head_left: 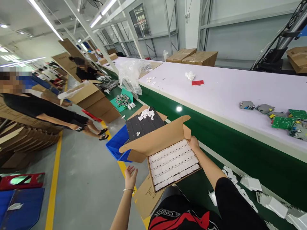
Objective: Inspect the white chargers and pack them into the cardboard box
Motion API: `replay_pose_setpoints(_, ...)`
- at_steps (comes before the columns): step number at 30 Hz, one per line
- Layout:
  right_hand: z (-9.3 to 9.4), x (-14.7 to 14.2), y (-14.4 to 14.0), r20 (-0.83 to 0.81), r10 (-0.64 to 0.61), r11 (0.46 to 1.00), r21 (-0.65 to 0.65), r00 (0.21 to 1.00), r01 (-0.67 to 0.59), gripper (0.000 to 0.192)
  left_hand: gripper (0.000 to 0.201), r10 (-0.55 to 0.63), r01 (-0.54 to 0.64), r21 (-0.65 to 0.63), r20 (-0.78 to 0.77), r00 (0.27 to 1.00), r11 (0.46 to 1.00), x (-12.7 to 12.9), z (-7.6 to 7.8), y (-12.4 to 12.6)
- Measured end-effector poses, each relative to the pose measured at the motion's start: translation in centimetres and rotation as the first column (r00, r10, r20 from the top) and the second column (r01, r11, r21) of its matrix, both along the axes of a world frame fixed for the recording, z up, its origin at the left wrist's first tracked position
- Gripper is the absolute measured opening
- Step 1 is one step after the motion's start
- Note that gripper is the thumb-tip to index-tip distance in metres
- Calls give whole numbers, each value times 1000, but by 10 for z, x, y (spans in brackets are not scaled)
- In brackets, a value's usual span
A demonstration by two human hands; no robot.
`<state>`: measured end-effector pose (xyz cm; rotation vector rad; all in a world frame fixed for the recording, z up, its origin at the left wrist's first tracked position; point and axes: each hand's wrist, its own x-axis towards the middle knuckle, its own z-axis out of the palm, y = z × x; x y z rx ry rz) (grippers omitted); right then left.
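Observation:
A cardboard box with its lid raised is in front of me, tilted. Rows of small white plastic pieces fill it. My right hand grips the box at its right side, near the hinge of the lid; part of its fingers is hidden behind the cardboard. To the left of the box, apart from it, my left hand is in the air with its fingers spread and nothing in them. Beyond the lid, a black board carries loose white pieces and sits over a blue crate.
Green circuit boards lie on the long white table at right. White plastic housings rest on the green belt below it. Another cardboard box is under mine. A person in black stands at left; another works farther back.

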<state>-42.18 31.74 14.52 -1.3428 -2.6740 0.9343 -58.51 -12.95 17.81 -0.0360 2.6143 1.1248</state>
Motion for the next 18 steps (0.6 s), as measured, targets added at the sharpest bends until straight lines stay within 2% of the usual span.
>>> replay_pose_setpoints(3, -3, 1, 0, 12, -3, 1000, -2, 1000, 3, 32, 62, -46, 47, 69, -19, 999, 996, -15, -8, 21)
replay_pose_setpoints(5, -4, 1, 0, 9, 3, 1000, 9, 1000, -3, 30, 52, -63, 64, 75, -21, 998, 995, -20, -13, 33)
replay_pose_setpoints(8, -7, 0, 1, -11, 14, 999, 38, 1000, -14, 30, 39, -35, 36, 19, -21, 999, 999, -29, -16, 42)
replay_pose_setpoints(12, -11, 1, 5, -42, 21, 997, 72, 999, -18, 31, 37, -29, 28, -65, -17, 999, 997, -43, -11, 43)
replay_pose_setpoints(18, -17, 7, 12, -83, 88, 994, 67, 993, -83, 29, 34, -78, 70, -123, -63, 995, 990, -53, -4, 49)
